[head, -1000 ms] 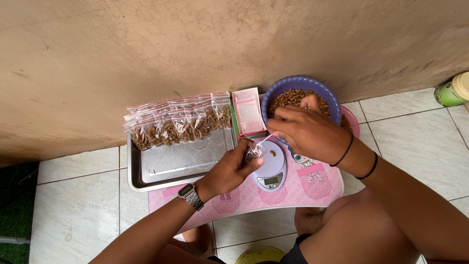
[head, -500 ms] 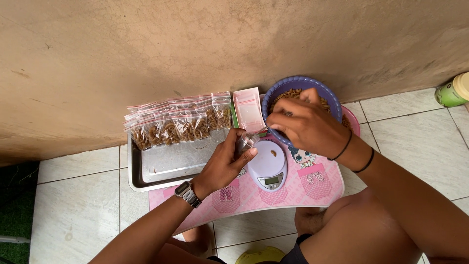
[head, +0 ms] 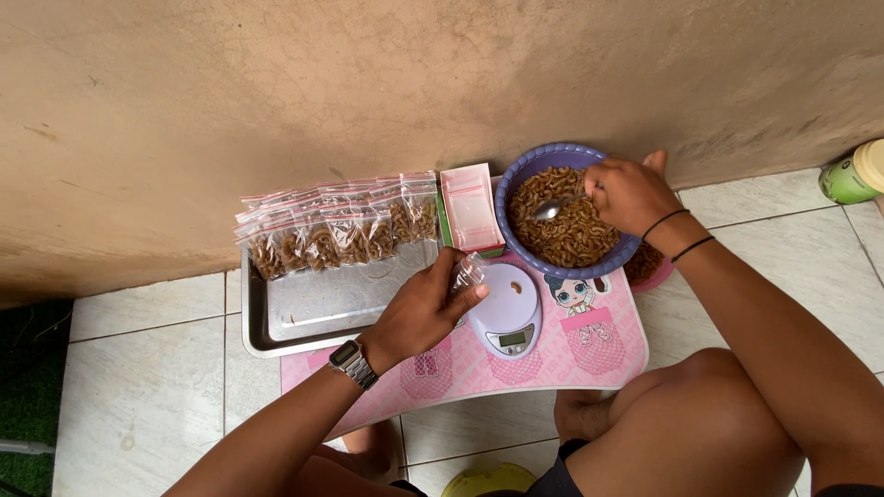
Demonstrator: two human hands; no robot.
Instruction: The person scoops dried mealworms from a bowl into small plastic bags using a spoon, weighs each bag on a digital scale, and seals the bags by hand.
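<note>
Spoon in right hand; bag in left hand

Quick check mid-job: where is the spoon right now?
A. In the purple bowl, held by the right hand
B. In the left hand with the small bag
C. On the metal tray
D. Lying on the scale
A: the right hand holds the spoon with its tip in the snacks inside the purple bowl, while the left hand holds only a small clear bag beside the scale.

filled clear bags on tray, scale screen
</note>
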